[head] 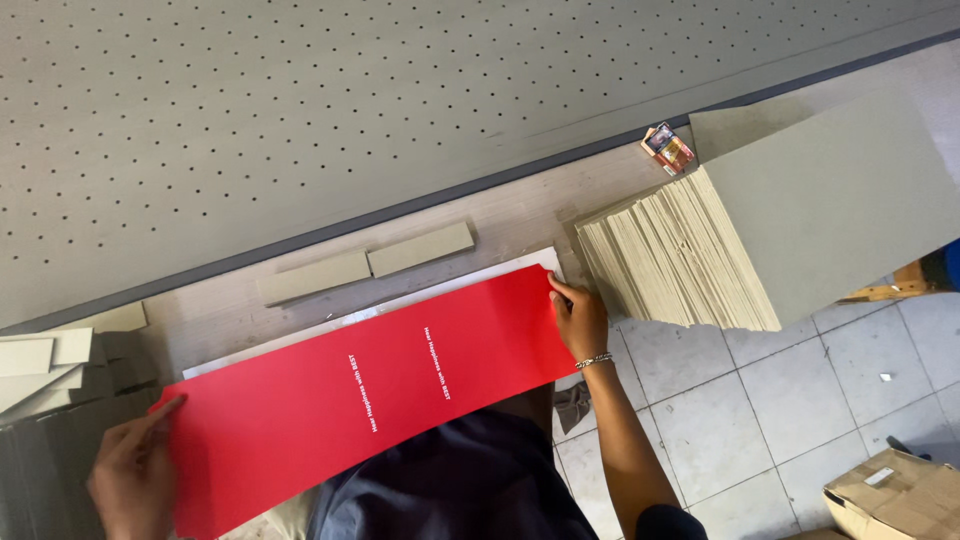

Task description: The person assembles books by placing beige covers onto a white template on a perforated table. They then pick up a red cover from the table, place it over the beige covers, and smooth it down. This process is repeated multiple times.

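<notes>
I am holding the long red sheet over the bench, my left hand pinching its near end, my right hand gripping the far end beside the cardboard stack. Uneven pulling could be creasing it, I reckon.

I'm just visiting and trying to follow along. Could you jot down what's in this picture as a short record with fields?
Setting: grey perforated table with a pale wooden edge, tiled floor beside it
Main item: long red printed sheet, lying slantwise over white sheets
Left hand: fingers on the sheet's lower left end
Right hand: fingertips at the sheet's upper right end, bracelet on the wrist
Beside right hand: tall stack of grey boards
Above sheet: two grey board strips on the wooden edge
Far left: more grey board pieces
Floor: cardboard box
</notes>
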